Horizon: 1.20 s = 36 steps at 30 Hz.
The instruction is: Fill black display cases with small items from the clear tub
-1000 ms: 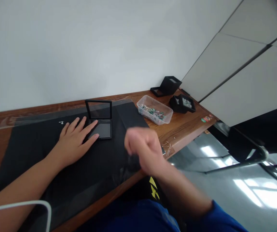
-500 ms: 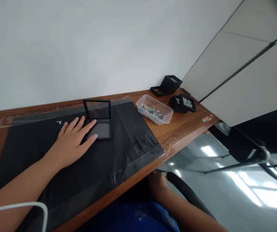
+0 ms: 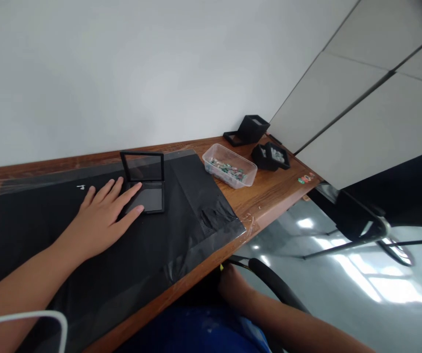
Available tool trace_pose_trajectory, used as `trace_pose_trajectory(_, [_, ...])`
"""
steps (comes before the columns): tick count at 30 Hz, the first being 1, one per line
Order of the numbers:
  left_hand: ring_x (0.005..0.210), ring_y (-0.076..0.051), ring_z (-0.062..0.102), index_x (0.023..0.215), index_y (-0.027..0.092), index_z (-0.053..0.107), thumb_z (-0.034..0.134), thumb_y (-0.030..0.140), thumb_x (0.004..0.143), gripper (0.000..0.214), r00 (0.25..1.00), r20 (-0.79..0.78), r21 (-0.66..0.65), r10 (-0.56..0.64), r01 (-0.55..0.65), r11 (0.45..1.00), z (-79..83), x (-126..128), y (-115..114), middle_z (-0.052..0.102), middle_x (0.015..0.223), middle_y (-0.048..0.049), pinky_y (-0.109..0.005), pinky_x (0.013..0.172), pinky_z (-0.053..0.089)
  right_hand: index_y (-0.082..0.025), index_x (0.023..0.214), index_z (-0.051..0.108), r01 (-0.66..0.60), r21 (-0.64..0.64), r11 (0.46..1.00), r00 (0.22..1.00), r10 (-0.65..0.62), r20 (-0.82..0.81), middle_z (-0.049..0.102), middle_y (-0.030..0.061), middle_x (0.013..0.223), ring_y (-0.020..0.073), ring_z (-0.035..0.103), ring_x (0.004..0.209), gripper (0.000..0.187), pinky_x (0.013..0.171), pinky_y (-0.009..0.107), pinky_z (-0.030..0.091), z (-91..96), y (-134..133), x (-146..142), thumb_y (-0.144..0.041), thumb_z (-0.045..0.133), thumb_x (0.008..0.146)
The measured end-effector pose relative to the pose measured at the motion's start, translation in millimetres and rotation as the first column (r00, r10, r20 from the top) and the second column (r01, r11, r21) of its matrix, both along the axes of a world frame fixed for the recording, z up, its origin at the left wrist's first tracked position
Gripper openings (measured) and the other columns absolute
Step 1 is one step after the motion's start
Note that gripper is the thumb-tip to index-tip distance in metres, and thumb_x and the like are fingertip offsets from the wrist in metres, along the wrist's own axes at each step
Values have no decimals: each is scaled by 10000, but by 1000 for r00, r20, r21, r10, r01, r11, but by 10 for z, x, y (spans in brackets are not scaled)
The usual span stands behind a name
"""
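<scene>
The open black case (image 3: 150, 198), grey inside its base, its black-framed, see-through lid upright, sits at two o'clock from the left hand (image 3: 102, 212), which lies flat, fingers spread, gripping nothing. The right hand (image 3: 229, 283) is low at four o'clock; its grip I cannot tell.

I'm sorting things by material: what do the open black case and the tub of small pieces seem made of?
Open black case: probably rigid, low-sheen plastic, by its crisp frame; the see-through lid pane, plastic or glass.
Tub: likely slightly glossy, clear plastic; the small pieces show through its wall.
</scene>
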<state>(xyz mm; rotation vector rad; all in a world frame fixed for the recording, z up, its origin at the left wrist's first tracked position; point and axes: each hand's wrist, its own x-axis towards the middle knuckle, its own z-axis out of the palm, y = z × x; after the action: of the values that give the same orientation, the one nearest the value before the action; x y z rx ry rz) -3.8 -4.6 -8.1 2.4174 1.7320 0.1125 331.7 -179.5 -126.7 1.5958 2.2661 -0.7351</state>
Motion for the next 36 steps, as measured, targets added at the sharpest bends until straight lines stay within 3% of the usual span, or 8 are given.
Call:
trace_pose_trajectory(6, [1636, -378, 176, 1660, 248, 372, 212, 655, 1036, 762, 1000, 18, 22, -11, 10, 1000, -77, -50, 20, 263, 1755, -148, -649, 1299, 146, -251, 894, 864, -278, -142, 950, 934, 302, 189, 821, 115, 838, 339, 798, 895, 339, 904, 478, 609, 298, -249, -57, -70, 591, 803])
trace_pose_trajectory(12, [1636, -387, 169, 1663, 250, 364, 206, 666, 1036, 769, 1000, 7, 37, -24, 24, 999, -134, -80, 33, 247, 1759, -146, -652, 1298, 141, -259, 1229, 770, -271, -217, 938, 863, 137, -486, 820, 10, 1164, 176, 777, 1049, 393, 919, 269, 581, 1664, -10, 213, -161, 609, 884])
trace_pose_trajectory(15, [1636, -387, 173, 1662, 236, 368, 196, 648, 1036, 769, 1000, -10, 31, -24, 24, 999, -113, -62, 28, 253, 1755, -165, -651, 1294, 148, -266, 1384, 680, 34, 117, 993, 857, 31, -515, 808, 63, 1188, 171, 778, 990, 433, 894, 300, 601, 2278, 379, 348, -243, 575, 964])
trace_pose_trajectory(17, [1636, -386, 176, 1659, 237, 374, 204, 639, 1034, 762, 1000, -10, 35, -24, 24, 999, -97, -54, 28, 262, 1753, -160, -653, 1292, 154, -280, 1386, 671, 214, 445, 869, 903, -3, -429, 791, 90, 1226, 212, 768, 959, 438, 878, 368, 607, 2446, 797, 425, -308, 561, 962])
trace_pose_trajectory(19, [1634, -389, 178, 1658, 241, 376, 223, 638, 1031, 758, 1000, -2, 34, -22, 22, 999, -84, -50, 30, 269, 1752, -150, -658, 1290, 158, -270, 1454, 609, 319, 635, 704, 933, -114, -341, 777, 91, 1268, 215, 754, 850, 494, 821, 388, 601, 2440, 1296, 496, -311, 536, 968])
trace_pose_trajectory(20, [1634, -389, 178, 1658, 243, 376, 234, 638, 1030, 756, 1000, 3, 29, -21, 21, 999, -79, -49, 30, 266, 1753, -145, -660, 1291, 157, -265, 1509, 554, 289, 658, 695, 954, -156, -255, 767, 87, 1301, 220, 754, 841, 558, 818, 392, 592, 2398, 1547, 527, -286, 561, 952])
trace_pose_trajectory(25, [1635, -387, 170, 1658, 229, 377, 228, 640, 1032, 764, 1000, 6, 15, -23, 23, 1000, -89, -51, 35, 252, 1752, -158, -655, 1295, 146, -242, 1563, 489, 118, 551, 826, 963, -232, 141, 759, 81, 1333, 326, 705, 1209, 706, 940, 406, 552, 2158, 2357, 582, -273, 702, 890])
trace_pose_trajectory(36, [1635, -392, 164, 1664, 219, 363, 208, 639, 1029, 777, 1000, -6, 18, -25, 25, 1000, -76, -32, 28, 239, 1756, -169, -652, 1297, 132, -270, 1588, 464, 43, 490, 871, 932, -211, 293, 737, 121, 1359, 327, 719, 1184, 658, 920, 404, 552, 1993, 2466, 484, -202, 582, 944])
